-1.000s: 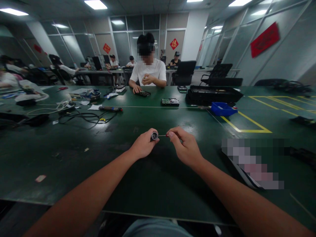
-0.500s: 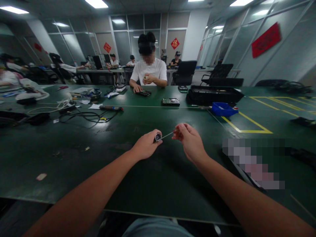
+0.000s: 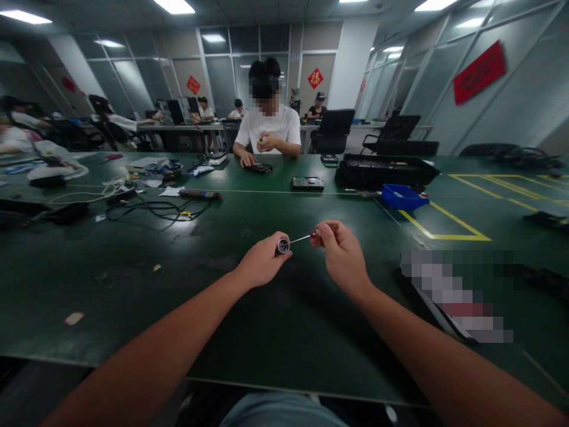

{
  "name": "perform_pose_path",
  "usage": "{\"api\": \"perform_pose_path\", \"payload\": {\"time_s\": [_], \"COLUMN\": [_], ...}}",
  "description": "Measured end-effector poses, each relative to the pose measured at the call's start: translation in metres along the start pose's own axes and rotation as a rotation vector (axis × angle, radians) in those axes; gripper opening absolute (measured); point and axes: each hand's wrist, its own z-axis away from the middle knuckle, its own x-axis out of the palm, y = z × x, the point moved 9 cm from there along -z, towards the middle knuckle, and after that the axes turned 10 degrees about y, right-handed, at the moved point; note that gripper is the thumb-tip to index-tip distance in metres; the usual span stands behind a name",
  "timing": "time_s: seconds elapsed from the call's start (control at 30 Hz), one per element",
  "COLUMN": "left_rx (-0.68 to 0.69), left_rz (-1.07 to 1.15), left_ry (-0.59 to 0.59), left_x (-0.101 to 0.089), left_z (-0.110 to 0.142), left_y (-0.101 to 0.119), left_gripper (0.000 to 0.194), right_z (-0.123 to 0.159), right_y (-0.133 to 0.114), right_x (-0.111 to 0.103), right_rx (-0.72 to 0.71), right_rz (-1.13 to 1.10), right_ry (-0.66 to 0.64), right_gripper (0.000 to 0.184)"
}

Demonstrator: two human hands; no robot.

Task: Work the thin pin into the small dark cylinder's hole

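Observation:
Over the green table (image 3: pixel 267 332), my left hand (image 3: pixel 262 262) is closed round a small round metal part (image 3: pixel 283 245) with an open end facing me. My right hand (image 3: pixel 341 256) pinches the red handle of a thin screwdriver (image 3: pixel 306 237), whose slim metal shaft slopes down to the left and reaches the mouth of the round part. Both hands hover a little above the tabletop, close together, near the table's middle.
A person in a white shirt (image 3: pixel 268 127) sits across the table with a dark device (image 3: pixel 259 168). A circuit board (image 3: pixel 307 183), black case (image 3: pixel 386 169) and blue bin (image 3: pixel 402 197) lie beyond. Cables (image 3: pixel 151 209) sprawl at left. Yellow floor-tape lines (image 3: pixel 444 228) at right.
My right hand rose and tilted the screwdriver, then settled slightly lower; the shaft now slopes into the round part. My left hand stayed nearly in place.

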Motion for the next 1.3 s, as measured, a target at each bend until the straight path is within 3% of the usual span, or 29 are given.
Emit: {"api": "perform_pose_path", "payload": {"time_s": [0.2,0.43,0.73,0.93,1.03,1.13,1.3], "left_rx": [-0.021,-0.017,0.015,0.010,0.011,0.005,-0.015], "left_rz": [-0.006,-0.016,-0.010,-0.028,-0.031,-0.026,-0.011], "left_ry": [0.009,-0.001,-0.021,-0.016,-0.017,-0.012,0.001], "left_x": [0.000,0.000,0.000,0.000,0.000,0.000,-0.001], "left_z": [0.000,0.000,0.001,0.000,0.000,0.000,0.000], "left_y": [-0.004,-0.004,-0.001,-0.001,-0.001,-0.001,-0.002], "left_gripper": [0.015,0.016,0.017,0.014,0.013,0.014,0.014], "right_z": [0.001,0.007,0.013,0.018,0.020,0.021,0.018], "right_y": [-0.010,-0.018,-0.028,-0.034,-0.033,-0.029,-0.021], "right_x": [-0.005,-0.004,0.002,0.012,0.016,0.015,0.009], "right_rx": [-0.073,-0.207,-0.294,-0.341,-0.332,-0.288,-0.165], "right_rz": [0.313,0.430,0.426,0.336,0.319,0.333,0.162], "right_ry": [-0.011,-0.009,-0.084,-0.213,-0.269,-0.261,-0.159], "right_gripper": [0.035,0.039,0.034,0.011,0.013,0.024,0.020]}}
